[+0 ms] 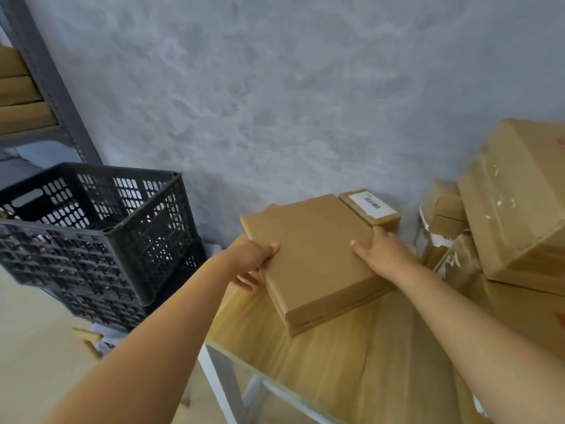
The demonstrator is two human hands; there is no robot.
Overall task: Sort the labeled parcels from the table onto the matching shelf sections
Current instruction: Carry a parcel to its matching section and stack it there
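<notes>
Both my left hand (255,260) and right hand (380,254) grasp one flat parcel (315,258). Several parcels remain on the table (351,356) at 3 o'clock; sorting is judged unfinished.

Storeroom: stacked cartons (516,203), shelving (58,96)

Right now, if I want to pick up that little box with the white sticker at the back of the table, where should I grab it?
Hold the small labeled box by its two long side walls, coming down from above. It lies flat with the label facing up, and it looks narrow enough for one hand to span. The flat parcel sits close along its left side, held by the left hand and right hand, so fingers may be tight there.
</notes>
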